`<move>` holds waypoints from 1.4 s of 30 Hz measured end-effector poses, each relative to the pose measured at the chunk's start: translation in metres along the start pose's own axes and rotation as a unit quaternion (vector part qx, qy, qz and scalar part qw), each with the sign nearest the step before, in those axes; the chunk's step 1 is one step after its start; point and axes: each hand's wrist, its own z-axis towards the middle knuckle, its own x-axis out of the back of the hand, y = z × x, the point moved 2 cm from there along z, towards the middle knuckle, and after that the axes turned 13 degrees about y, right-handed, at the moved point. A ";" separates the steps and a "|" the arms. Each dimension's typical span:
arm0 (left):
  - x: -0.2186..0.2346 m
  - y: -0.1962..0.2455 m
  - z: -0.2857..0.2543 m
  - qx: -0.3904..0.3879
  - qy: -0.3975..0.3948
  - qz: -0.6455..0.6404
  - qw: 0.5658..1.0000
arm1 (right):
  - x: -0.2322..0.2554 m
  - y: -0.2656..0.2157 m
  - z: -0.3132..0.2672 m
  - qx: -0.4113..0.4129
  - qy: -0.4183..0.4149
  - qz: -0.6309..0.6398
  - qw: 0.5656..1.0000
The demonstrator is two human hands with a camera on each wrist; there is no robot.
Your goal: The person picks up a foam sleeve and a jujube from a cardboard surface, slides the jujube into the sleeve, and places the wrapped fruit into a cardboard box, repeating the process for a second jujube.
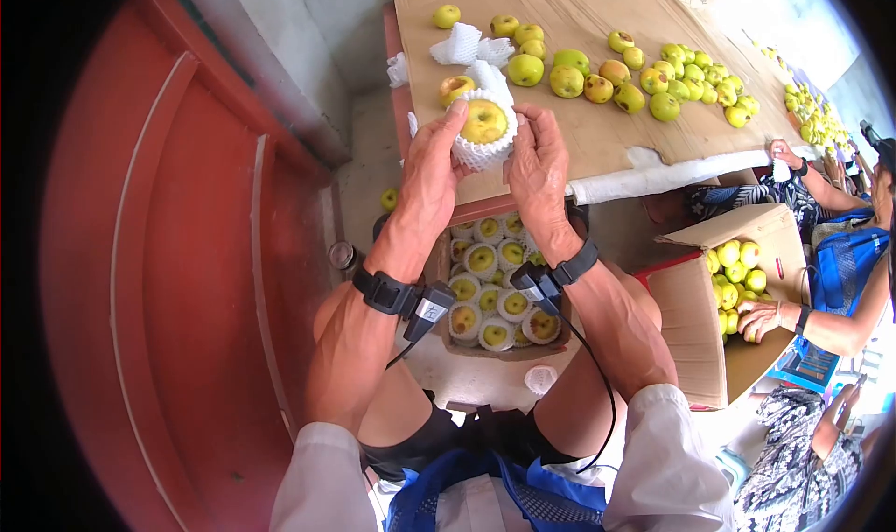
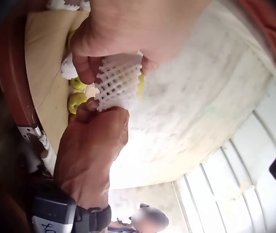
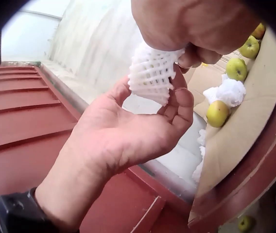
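Note:
Between both hands is a yellow-green apple (image 1: 485,121) in a white foam net (image 1: 483,155), raised at the near edge of the cardboard-covered table. My left hand (image 1: 430,166) grips its left side, thumb near the net's rim. From the other side my right hand (image 1: 539,166) pinches the net with bent fingers. The left wrist view shows the net (image 2: 118,82) held between the left hand (image 2: 133,29) above and the right hand (image 2: 93,145) below. In the right wrist view the net (image 3: 152,73) hides most of the apple.
Loose apples (image 1: 566,80) and spare foam nets (image 1: 459,45) lie on the cardboard (image 1: 597,149). Below the table edge stands a box of netted apples (image 1: 488,297). At the right, another person's hand (image 1: 761,318) reaches into a carton (image 1: 692,327) of apples. A red door (image 1: 205,252) is at the left.

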 end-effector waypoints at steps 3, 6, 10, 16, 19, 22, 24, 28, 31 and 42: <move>0.001 0.005 -0.004 -0.028 0.015 0.019 0.999 | -0.002 0.003 -0.006 0.020 -0.008 -0.028 0.999; 0.007 0.006 0.000 -0.044 0.020 0.043 0.998 | -0.004 0.005 -0.011 0.036 -0.019 -0.036 0.999; 0.010 0.005 0.004 -0.055 0.028 0.043 0.997 | -0.005 0.002 -0.017 -0.013 -0.031 -0.028 0.999; 0.014 0.006 0.004 -0.026 0.015 0.050 0.998 | -0.005 0.001 -0.018 -0.072 -0.041 0.035 0.996; 0.020 0.008 0.008 -0.013 0.002 0.088 0.996 | 0.003 0.004 -0.008 -0.091 -0.052 -0.026 0.994; 0.018 0.010 0.008 -0.049 0.018 0.120 0.991 | 0.017 0.019 0.019 0.022 -0.063 -0.207 0.976; 0.023 0.003 0.006 -0.068 0.039 0.131 0.988 | 0.021 0.012 0.024 0.110 -0.073 -0.208 0.969; 0.030 0.001 0.009 -0.125 0.037 0.207 0.970 | 0.015 -0.031 0.010 0.031 -0.151 -0.206 0.966; 0.031 -0.005 0.007 -0.154 0.025 0.254 0.954 | 0.017 -0.020 0.013 0.134 -0.182 -0.257 0.940; 0.020 -0.009 -0.007 -0.270 0.011 0.361 0.893 | 0.014 -0.033 -0.027 0.235 -0.257 -0.253 0.902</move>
